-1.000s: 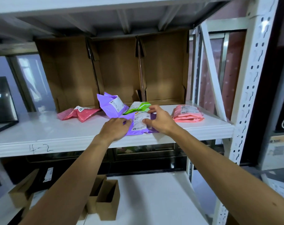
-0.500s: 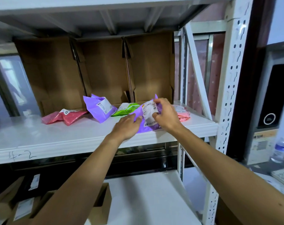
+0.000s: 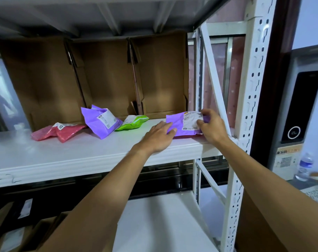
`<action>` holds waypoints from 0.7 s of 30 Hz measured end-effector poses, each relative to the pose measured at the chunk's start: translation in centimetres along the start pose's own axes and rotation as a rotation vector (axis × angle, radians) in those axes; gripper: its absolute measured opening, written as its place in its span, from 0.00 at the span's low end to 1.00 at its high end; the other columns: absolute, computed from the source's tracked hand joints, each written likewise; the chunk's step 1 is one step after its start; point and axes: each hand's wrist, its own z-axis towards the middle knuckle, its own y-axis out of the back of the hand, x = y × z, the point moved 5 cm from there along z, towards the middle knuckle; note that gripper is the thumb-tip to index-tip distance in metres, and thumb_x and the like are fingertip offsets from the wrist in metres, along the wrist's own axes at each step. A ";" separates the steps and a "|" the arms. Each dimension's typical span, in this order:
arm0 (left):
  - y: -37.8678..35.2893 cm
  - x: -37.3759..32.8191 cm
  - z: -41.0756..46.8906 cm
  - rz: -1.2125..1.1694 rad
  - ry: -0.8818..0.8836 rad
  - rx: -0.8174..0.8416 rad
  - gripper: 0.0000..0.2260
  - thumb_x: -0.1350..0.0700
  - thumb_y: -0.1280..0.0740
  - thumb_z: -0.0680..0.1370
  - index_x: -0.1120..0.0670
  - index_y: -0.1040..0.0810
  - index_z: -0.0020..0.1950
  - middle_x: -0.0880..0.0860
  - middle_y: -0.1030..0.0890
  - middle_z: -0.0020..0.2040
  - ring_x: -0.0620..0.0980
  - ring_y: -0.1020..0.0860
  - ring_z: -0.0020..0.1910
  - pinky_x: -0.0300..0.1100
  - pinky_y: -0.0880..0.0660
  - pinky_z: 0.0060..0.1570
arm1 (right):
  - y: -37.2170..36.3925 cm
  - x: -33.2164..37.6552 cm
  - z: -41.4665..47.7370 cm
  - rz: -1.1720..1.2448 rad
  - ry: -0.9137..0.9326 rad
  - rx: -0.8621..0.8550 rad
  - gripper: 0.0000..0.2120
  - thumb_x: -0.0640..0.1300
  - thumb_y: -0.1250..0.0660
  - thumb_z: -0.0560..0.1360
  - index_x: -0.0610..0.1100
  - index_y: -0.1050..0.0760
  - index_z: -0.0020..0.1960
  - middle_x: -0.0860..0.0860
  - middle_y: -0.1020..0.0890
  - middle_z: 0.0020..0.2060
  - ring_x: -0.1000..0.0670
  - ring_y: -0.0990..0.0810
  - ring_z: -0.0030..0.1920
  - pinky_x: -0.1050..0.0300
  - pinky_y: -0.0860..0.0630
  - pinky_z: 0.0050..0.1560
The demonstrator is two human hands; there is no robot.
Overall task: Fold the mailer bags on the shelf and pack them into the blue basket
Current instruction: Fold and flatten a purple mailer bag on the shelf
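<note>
Two hands work at the right end of the white shelf [image 3: 63,155]. A purple mailer [image 3: 180,124] lies there, label side up, close to the front edge and just beside the white post [image 3: 250,88]. The right hand [image 3: 211,127] has its grip pinched on the mailer's right side: the thumb presses on the crumpled white label and the curled fingers [image 3: 207,113] wrap over the far edge. The left hand [image 3: 158,135] has its grip spread, the fingers nearly straight and laid against the mailer's left edge, the thumb tip on its near-left corner. Farther left on the same shelf, well apart from the hands, sit a green mailer [image 3: 131,122], a second purple mailer [image 3: 101,122] standing puffed with its label facing out, and a red mailer [image 3: 58,132] lying flat. The green one and the second purple one touch. Three open cardboard boxes [image 3: 109,79] stand on their sides along the back of the shelf. To the right, beyond the post, a water bottle [image 3: 304,165] stands, blurred.
</note>
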 end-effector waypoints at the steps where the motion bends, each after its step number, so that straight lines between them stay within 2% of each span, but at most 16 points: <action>1: -0.2 -0.6 0.3 0.013 -0.010 -0.009 0.26 0.37 0.49 0.83 0.43 0.42 0.81 0.48 0.47 0.83 0.49 0.49 0.81 0.49 0.50 0.78 | -0.2 -0.2 0.1 -0.009 -0.002 0.022 0.20 0.44 0.32 0.77 0.48 0.28 0.68 0.49 0.21 0.62 0.46 0.22 0.61 0.43 0.21 0.59; 3: -0.3 -1.7 0.9 0.041 -0.035 -0.030 0.26 0.38 0.50 0.84 0.44 0.41 0.81 0.49 0.47 0.83 0.50 0.49 0.81 0.49 0.50 0.78 | -0.5 -0.3 0.3 -0.028 -0.016 0.065 0.18 0.46 0.33 0.78 0.49 0.29 0.67 0.49 0.21 0.62 0.46 0.22 0.60 0.43 0.20 0.57; 9: -0.3 -4.2 2.8 0.117 -0.108 -0.061 0.24 0.43 0.48 0.85 0.47 0.39 0.81 0.50 0.43 0.82 0.50 0.45 0.80 0.52 0.47 0.78 | -0.3 -0.4 1.0 -0.025 -0.079 0.113 0.19 0.49 0.36 0.78 0.45 0.29 0.68 0.48 0.20 0.59 0.45 0.21 0.58 0.46 0.24 0.62; 13: -0.7 -4.7 3.7 0.056 -0.110 -0.056 0.23 0.51 0.45 0.84 0.50 0.37 0.80 0.51 0.38 0.80 0.53 0.40 0.78 0.44 0.43 0.75 | -0.6 -0.9 1.2 0.028 -0.113 0.182 0.23 0.51 0.41 0.75 0.46 0.29 0.69 0.50 0.17 0.50 0.47 0.19 0.52 0.44 0.23 0.60; 15: -0.6 -5.1 4.0 0.015 -0.115 -0.069 0.22 0.55 0.46 0.84 0.52 0.37 0.80 0.51 0.39 0.81 0.51 0.41 0.79 0.42 0.45 0.74 | -0.7 -0.6 1.1 0.048 -0.108 0.209 0.24 0.50 0.42 0.77 0.46 0.31 0.72 0.47 0.19 0.58 0.46 0.20 0.57 0.46 0.25 0.64; 17: -0.7 -5.6 4.2 -0.036 -0.130 -0.087 0.21 0.55 0.47 0.85 0.53 0.37 0.80 0.51 0.39 0.81 0.49 0.42 0.79 0.39 0.46 0.74 | -0.8 -0.4 1.0 0.037 -0.091 0.231 0.23 0.45 0.44 0.80 0.45 0.33 0.75 0.46 0.22 0.64 0.45 0.22 0.61 0.50 0.27 0.64; 19: -1.3 -6.0 4.4 -0.086 -0.137 -0.079 0.21 0.52 0.48 0.86 0.53 0.38 0.80 0.50 0.39 0.81 0.49 0.42 0.79 0.39 0.45 0.73 | -0.9 -0.3 1.1 -0.007 -0.068 0.247 0.22 0.42 0.46 0.81 0.46 0.33 0.75 0.46 0.23 0.66 0.46 0.23 0.62 0.52 0.29 0.64; 21: -2.1 -6.1 4.6 -0.089 -0.120 -0.028 0.23 0.49 0.49 0.87 0.51 0.41 0.81 0.50 0.41 0.81 0.49 0.42 0.79 0.39 0.45 0.73 | -1.1 -0.4 1.4 -0.078 -0.036 0.248 0.22 0.42 0.47 0.82 0.46 0.32 0.74 0.46 0.27 0.71 0.45 0.27 0.67 0.52 0.32 0.68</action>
